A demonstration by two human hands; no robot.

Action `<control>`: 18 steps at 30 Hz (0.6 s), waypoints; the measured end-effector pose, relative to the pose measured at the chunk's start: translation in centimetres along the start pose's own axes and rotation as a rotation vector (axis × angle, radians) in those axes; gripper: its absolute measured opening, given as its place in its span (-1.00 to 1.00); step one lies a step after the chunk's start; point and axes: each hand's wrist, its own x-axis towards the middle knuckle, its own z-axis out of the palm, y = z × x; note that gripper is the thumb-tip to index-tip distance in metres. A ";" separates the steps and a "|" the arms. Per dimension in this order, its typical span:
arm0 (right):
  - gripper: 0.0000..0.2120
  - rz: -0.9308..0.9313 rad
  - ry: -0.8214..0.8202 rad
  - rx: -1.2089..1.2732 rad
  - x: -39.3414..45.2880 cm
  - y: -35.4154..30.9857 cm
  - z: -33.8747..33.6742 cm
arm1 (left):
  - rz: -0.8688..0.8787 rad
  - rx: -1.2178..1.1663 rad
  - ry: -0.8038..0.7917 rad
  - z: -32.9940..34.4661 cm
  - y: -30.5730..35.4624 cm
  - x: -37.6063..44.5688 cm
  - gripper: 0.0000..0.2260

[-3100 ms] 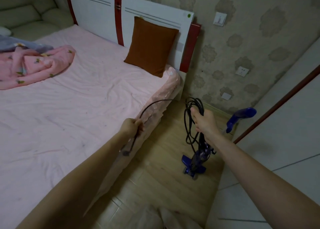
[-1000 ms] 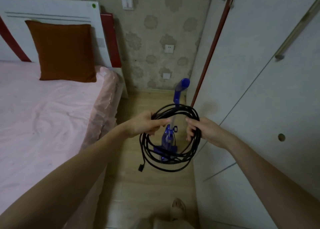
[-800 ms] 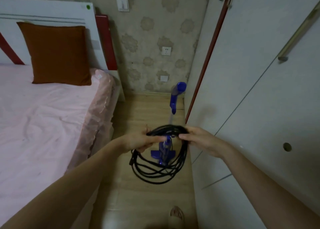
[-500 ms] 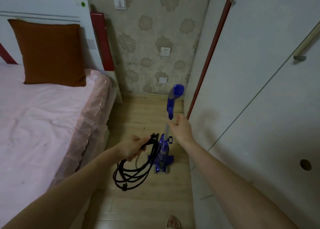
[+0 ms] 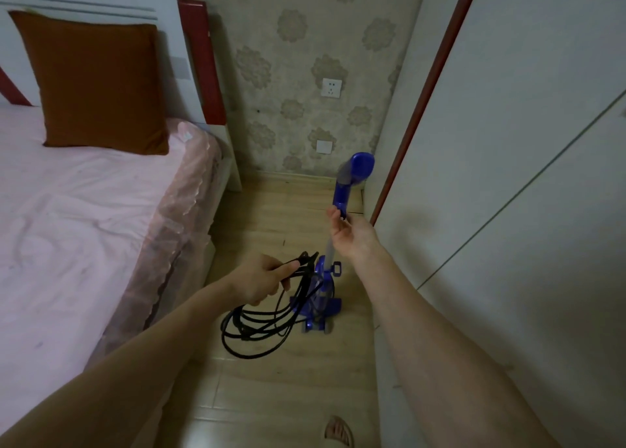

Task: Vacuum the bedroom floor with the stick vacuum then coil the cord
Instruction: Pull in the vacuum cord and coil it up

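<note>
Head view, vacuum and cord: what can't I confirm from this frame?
- Whether the right hand touches the blue vacuum handle: its fingers overlap the handle's lower end.
- The plug end of the black cord: lost among the hanging loops held by the left hand.
- Where the cord joins the vacuum: hidden behind the loops.
- The foot: cut off by the bottom edge.

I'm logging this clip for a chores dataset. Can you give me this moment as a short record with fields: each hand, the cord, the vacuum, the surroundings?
left hand: closed on the top of the coiled cord
right hand: open, fingers at the lower end of the vacuum handle; contact unclear
cord: black, gathered in several loops hanging below the left hand
stick vacuum: blue, standing upright on the wooden floor
surroundings: bed on the left with a brown pillow; white wardrobe on the right
</note>
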 end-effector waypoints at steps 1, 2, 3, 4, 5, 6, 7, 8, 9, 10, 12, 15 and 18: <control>-0.73 0.010 0.024 -0.049 0.1 -0.1 -0.2 | 0.012 0.013 -0.002 0.0 0.0 0.1 -0.61; -0.73 0.012 0.051 -0.111 -0.1 -0.1 -0.4 | 0.023 0.030 -0.003 -0.1 0.1 0.1 -0.61; -0.73 0.006 0.078 -0.173 -0.3 -0.1 -0.6 | 0.032 0.041 -0.005 0.0 0.3 0.2 -0.61; -0.73 -0.009 0.094 -0.222 -0.5 -0.2 -0.8 | 0.037 0.044 -0.007 0.0 0.3 0.2 -0.61; -0.73 -0.028 0.090 -0.253 -0.7 -0.2 -0.9 | 0.041 0.045 -0.010 0.1 0.5 0.3 -0.62; -0.74 -0.056 0.069 -0.274 -0.7 -0.2 -1.1 | 0.043 0.047 -0.013 0.1 0.6 0.4 -0.62; -0.75 -0.099 0.037 -0.310 -0.7 -0.1 -1.1 | 0.043 0.050 -0.014 0.2 0.7 0.5 -0.61; -0.73 -0.172 0.021 -0.413 -0.6 0.2 -1.0 | 0.042 0.052 -0.013 0.3 0.7 0.7 -0.61; -0.68 -0.282 0.031 -0.606 -0.6 0.5 -0.8 | 0.041 0.050 -0.012 0.3 0.8 0.8 -0.61; -0.62 -0.414 0.066 -0.849 -0.6 0.8 -0.7 | 0.039 0.046 -0.012 0.3 0.9 0.9 -0.61; -0.62 -0.656 0.137 -1.200 -0.4 1.3 -0.7 | 0.033 0.039 -0.010 0.2 1.0 1.2 -0.62; -0.75 -0.829 0.188 -1.323 0.2 1.3 -1.3 | 0.029 0.045 -0.011 0.1 0.9 1.4 -0.62; -0.81 -0.904 0.209 -1.423 0.9 1.4 -1.5 | 0.031 0.056 -0.001 0.0 0.6 1.5 -0.61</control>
